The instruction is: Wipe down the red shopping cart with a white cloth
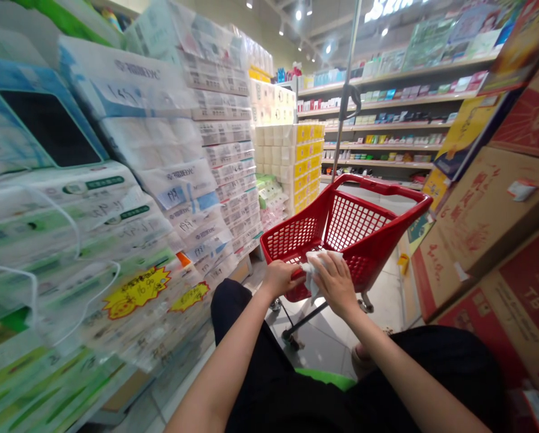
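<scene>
A red plastic shopping cart [372, 252] with latticed sides stands between my knees. My left hand [282, 278] is closed around the cart's near rim. A crumpled white cloth or tissue [312, 273] lies under my right hand [334, 282], whose bent fingers press it against the rim of the same near side. Part of the cloth hangs down over the outside of the basket. Both hands are close together, with the cloth between them. The cart's dark lower frame and wheels show below.
Stacked tissue packs [179, 162] rise along the left, with a phone [50, 127] and a white cable [77, 228] on them. Cardboard boxes [481, 222] line the right. Goods-filled shelves [386, 126] and a metal pole [345, 90] stand behind the cart.
</scene>
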`<state>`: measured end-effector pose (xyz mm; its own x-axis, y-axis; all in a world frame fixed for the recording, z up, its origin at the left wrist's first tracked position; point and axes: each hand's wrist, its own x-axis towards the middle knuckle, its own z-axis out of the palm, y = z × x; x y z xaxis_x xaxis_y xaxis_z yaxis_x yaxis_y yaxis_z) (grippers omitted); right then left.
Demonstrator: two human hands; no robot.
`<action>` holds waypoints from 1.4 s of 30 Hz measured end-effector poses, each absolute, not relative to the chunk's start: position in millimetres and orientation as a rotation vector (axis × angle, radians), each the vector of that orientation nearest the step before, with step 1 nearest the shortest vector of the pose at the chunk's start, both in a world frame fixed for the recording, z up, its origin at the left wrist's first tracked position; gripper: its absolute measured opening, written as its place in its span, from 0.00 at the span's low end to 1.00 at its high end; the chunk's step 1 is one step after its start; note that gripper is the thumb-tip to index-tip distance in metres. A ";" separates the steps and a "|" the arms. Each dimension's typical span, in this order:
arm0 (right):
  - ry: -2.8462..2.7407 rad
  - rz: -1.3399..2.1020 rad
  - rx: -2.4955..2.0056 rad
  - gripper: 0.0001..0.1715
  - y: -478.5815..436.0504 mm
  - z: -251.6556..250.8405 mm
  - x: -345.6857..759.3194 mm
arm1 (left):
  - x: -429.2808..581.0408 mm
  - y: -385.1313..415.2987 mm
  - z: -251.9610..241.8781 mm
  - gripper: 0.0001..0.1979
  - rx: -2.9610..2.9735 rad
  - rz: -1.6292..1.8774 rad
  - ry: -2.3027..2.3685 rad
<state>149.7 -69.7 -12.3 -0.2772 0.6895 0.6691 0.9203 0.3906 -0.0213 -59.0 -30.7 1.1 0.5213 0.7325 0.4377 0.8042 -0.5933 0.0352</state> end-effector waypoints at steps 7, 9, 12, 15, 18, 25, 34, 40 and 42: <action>-2.180 -0.600 -1.324 0.21 -43.8 14.4 197.7 | -60.1 -37.0 8.1 0.20 -2.616 -0.638 -1.282; -2.152 -0.642 -1.380 0.20 -34.5 21.6 221.6 | -59.1 -39.3 10.7 0.21 -2.623 -0.656 -1.265; -2.153 -0.686 -1.415 0.20 -27.4 27.4 243.0 | -56.3 -41.3 12.6 0.22 -2.621 -0.666 -1.258; -2.103 -0.687 -1.445 0.19 -26.5 27.9 243.0 | -53.9 -42.0 12.4 0.21 -2.611 -0.676 -1.272; -2.037 -0.649 -1.481 0.18 -28.9 25.5 229.8 | -53.9 -41.9 11.3 0.21 -2.614 -0.676 -1.283; -2.154 -0.446 -1.307 0.19 -56.0 7.7 157.5 | -55.5 -41.2 8.8 0.17 -2.648 -0.575 -1.317; -2.363 -0.379 -1.146 0.24 -68.2 7.8 142.4 | -48.6 -45.9 9.4 0.08 -2.661 -0.525 -1.360; -2.296 -0.450 -1.260 0.21 -44.4 18.4 200.9 | -42.1 -48.8 9.1 0.17 -2.612 -0.589 -1.374; -2.261 -0.450 -1.283 0.20 -40.2 18.9 209.6 | -38.2 -48.8 6.6 0.19 -2.590 -0.599 -1.410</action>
